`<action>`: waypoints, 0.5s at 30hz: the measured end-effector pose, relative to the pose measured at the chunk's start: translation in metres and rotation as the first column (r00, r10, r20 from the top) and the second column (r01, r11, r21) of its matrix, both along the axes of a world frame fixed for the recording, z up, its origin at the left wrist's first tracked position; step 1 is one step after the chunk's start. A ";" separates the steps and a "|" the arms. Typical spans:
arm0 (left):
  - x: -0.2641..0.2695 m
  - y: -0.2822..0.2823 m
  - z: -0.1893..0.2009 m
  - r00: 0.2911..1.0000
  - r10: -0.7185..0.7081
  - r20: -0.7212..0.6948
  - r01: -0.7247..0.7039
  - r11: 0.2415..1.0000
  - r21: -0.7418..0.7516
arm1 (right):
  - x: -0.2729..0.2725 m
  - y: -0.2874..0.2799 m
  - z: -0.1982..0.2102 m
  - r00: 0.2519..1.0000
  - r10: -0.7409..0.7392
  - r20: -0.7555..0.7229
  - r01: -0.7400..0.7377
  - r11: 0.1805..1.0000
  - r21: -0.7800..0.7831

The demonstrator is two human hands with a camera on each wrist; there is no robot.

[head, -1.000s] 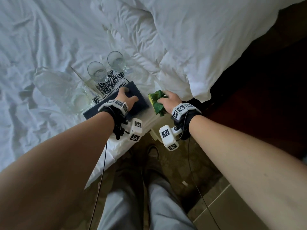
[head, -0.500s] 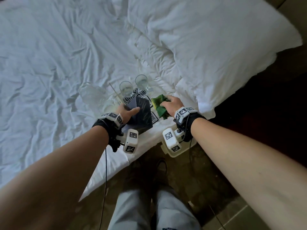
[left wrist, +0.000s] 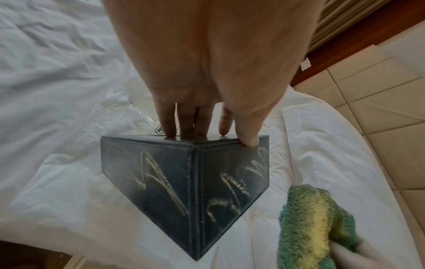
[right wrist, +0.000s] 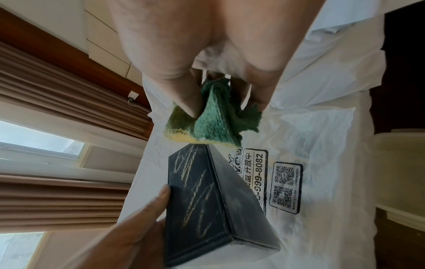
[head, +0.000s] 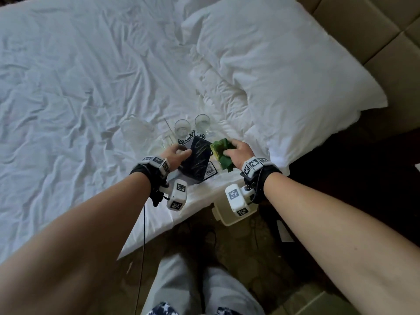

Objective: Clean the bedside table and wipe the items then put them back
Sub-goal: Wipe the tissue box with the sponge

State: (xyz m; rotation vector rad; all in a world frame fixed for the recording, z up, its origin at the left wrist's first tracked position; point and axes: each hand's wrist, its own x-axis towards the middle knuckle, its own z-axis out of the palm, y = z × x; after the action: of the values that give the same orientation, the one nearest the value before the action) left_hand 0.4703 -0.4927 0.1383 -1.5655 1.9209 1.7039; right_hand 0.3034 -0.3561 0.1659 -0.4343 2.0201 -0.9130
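The left hand (head: 176,155) now grips the dark box (head: 197,161), lifted off the bed (head: 68,87) and tilted, while the right hand (head: 238,153) clutches the green cloth (head: 221,153) just beside it, ready to wipe.

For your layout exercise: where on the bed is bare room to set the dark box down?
Free: the wide rumpled sheet left of the clear bag. Crowded: around the two glasses, the printed bag, and the pillow on the right.
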 end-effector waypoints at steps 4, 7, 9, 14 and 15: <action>-0.003 -0.007 -0.004 0.993 -0.102 0.060 0.109 0.986 -0.124 | 0.000 -0.007 -0.003 0.997 0.020 -0.069 -0.019 1.000 0.015; -0.002 -0.015 -0.019 0.995 -0.093 0.029 0.094 0.993 -0.066 | 0.003 -0.019 -0.008 0.987 0.067 -0.149 -0.061 0.997 0.042; -0.002 -0.021 -0.025 0.993 -0.114 0.006 0.114 0.993 -0.028 | 0.006 -0.029 -0.009 0.976 0.101 -0.195 -0.093 0.994 0.054; -0.005 -0.037 -0.032 0.975 -0.222 0.027 0.221 0.975 0.033 | 0.017 -0.056 -0.014 0.939 0.145 -0.311 -0.126 0.989 0.081; -0.005 -0.040 -0.034 0.971 -0.237 0.038 0.236 0.971 0.028 | 0.019 -0.061 -0.016 0.933 0.150 -0.326 -0.128 0.988 0.086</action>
State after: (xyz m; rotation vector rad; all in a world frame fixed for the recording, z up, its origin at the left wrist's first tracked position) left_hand 0.4656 -0.5330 0.1043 -1.2916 1.9686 1.5772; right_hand 0.3221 -0.4175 0.1496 -0.7275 2.2808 -0.7227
